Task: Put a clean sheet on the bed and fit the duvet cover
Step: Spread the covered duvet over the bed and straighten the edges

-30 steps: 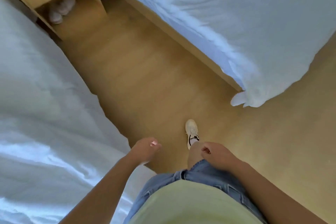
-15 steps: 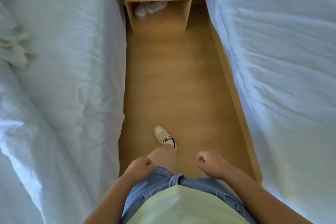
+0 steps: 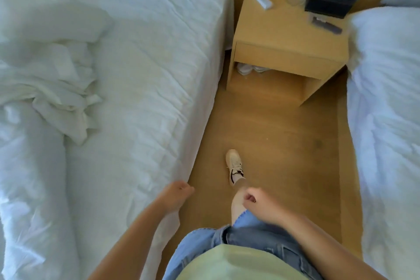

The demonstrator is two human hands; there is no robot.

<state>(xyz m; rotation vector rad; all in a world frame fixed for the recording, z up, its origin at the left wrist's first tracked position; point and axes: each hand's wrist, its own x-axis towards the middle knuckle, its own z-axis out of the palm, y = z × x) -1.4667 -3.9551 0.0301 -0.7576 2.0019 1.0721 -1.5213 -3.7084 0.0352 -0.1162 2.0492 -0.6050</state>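
Both arms hang low in front of the person, bent a little. The left hand and the right hand are loosely curled and hold nothing. The bed is just left of the wooden nightstand. Crumpled white bedding lies on it, farther left.

My kit, seen from the head cam: a pale yellow-green top at the bottom edge, and light blue denim shorts with a frayed, ragged hem at the thigh. Both forearms are bare down to my left hand and right hand. One shoe is visible: a cream lace-up sneaker with black trim around the ankle opening.
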